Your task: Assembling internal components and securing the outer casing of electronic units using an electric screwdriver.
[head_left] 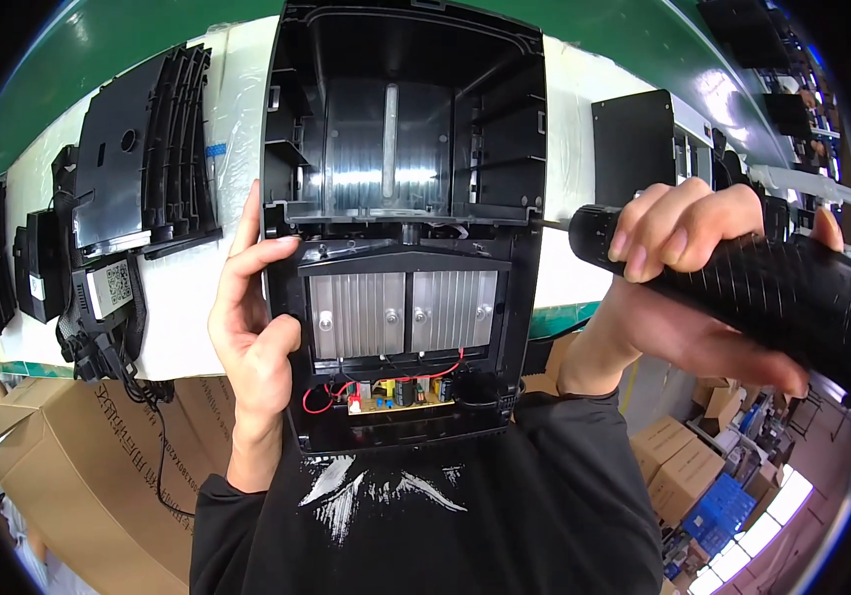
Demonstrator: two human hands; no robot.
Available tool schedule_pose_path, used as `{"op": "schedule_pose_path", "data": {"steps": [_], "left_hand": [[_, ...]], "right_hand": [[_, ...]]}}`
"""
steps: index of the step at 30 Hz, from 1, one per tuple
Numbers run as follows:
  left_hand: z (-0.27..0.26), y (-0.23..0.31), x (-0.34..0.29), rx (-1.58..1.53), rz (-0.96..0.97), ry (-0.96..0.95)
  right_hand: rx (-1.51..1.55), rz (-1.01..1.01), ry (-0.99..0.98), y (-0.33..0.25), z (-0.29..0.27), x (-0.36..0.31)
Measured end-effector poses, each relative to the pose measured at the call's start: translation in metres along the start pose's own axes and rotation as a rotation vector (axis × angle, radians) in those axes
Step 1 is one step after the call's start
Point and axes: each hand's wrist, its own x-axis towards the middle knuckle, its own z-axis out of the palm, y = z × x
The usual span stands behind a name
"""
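A black plastic appliance housing [532,119] stands open-faced before me, its near end close to my chest. Two silvery finned metal plates [356,297] sit in its lower part, above a small circuit board [396,402] with red wires. My left hand [255,342] grips the housing's left side, fingertips and thumb on its edge. In my right hand [683,238] is a black cylindrical electric screwdriver [762,283], lying nearly level. Its thin bit [550,226] reaches the housing's right side wall; the screw there, if any, cannot be made out.
Stacked black plastic panels [128,149] and a coiled black cable [98,352] lie left on the white-covered table [242,79]. Another black unit [635,144] stands at the right. Below the table's left side is a cardboard box [118,486]; more boxes [678,466] are at lower right.
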Motion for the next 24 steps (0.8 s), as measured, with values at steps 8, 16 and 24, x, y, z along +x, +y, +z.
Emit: {"op": "schedule_pose_path", "data": {"steps": [8,16,24], "left_hand": [[-0.003,-0.007,0.0,-0.014,0.038,-0.041],[-0.001,-0.003,0.0,-0.009,0.052,-0.019],[0.0,-0.002,-0.002,-0.061,0.005,-0.034]], "right_hand": [[0.023,-0.005,0.003,0.01,-0.004,-0.003],[0.02,-0.094,0.034,0.018,-0.003,-0.002],[0.017,-0.185,0.09,-0.041,-0.004,0.003]]}}
